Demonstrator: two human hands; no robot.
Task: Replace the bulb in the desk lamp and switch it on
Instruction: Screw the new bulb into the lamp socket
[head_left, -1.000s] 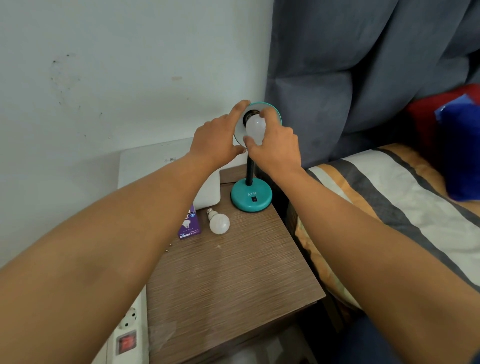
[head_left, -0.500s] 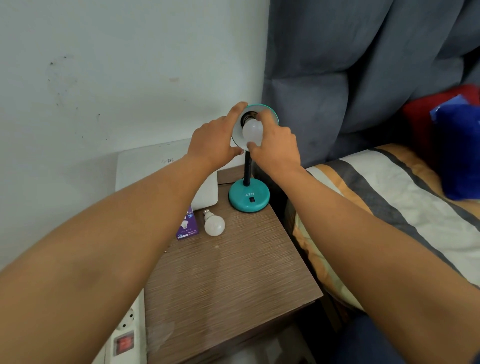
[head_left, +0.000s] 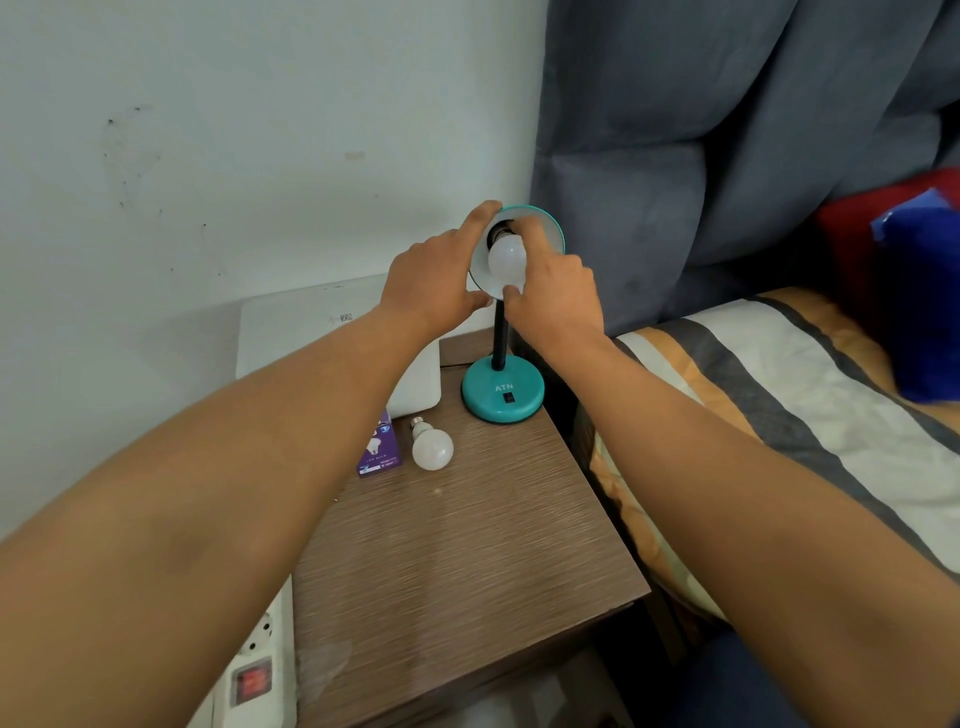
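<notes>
Nearest of all, a white power strip (head_left: 254, 670) with a red switch hangs below the wooden bedside table (head_left: 457, 561). In front of the lamp base (head_left: 503, 395) lie a loose bulb (head_left: 432, 448) and its purple box (head_left: 380, 448) — apart from it. Above the base, the left hand (head_left: 434, 283) pinches the teal shade (head_left: 545, 221) while the right hand (head_left: 558, 296) grips the fitted bulb (head_left: 506, 255), which has sunk deeper into the socket than a second ago — probably nearly seated. Behind the base: white wall, grey padding; striped bedding to its right
</notes>
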